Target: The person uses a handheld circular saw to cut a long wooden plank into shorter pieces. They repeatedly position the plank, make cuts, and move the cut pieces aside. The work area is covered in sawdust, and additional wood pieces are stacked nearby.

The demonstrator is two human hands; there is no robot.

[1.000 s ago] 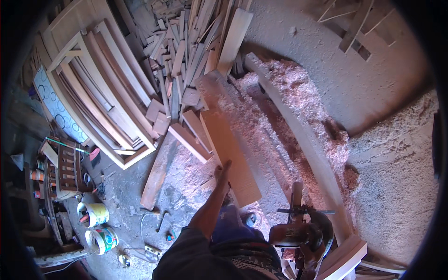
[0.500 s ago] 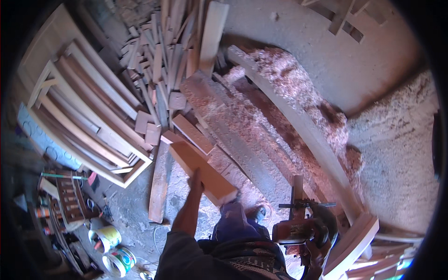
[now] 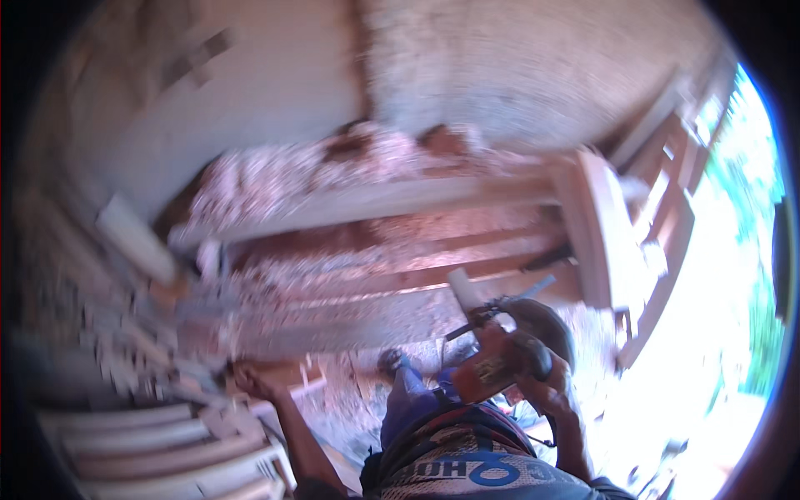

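Observation:
My right hand [image 3: 548, 387] is closed around the handle of a red-bodied circular saw [image 3: 487, 367], with a rounded grey guard and a bar across its front. The saw is held up beside my right hip, above the floor. Away to the left, my left arm reaches out, and my left hand [image 3: 254, 382] is beside a short brown board [image 3: 287, 372] lying low among other wood. Motion blur smears its fingers, so whether they touch or grip the board does not show.
Long planks [image 3: 367, 329] strewn with shavings lie across the floor ahead, backed by a thick beam [image 3: 383, 200] and a shavings heap [image 3: 258, 179]. Offcuts [image 3: 125, 333] crowd the left, above wooden frames [image 3: 167, 450]. Upright boards [image 3: 596, 229] stand at right by a bright opening.
The view has swung right. My left hand, earlier gripping a thick board over my legs, is now out to the left by the stacked wood. The right hand still holds the saw.

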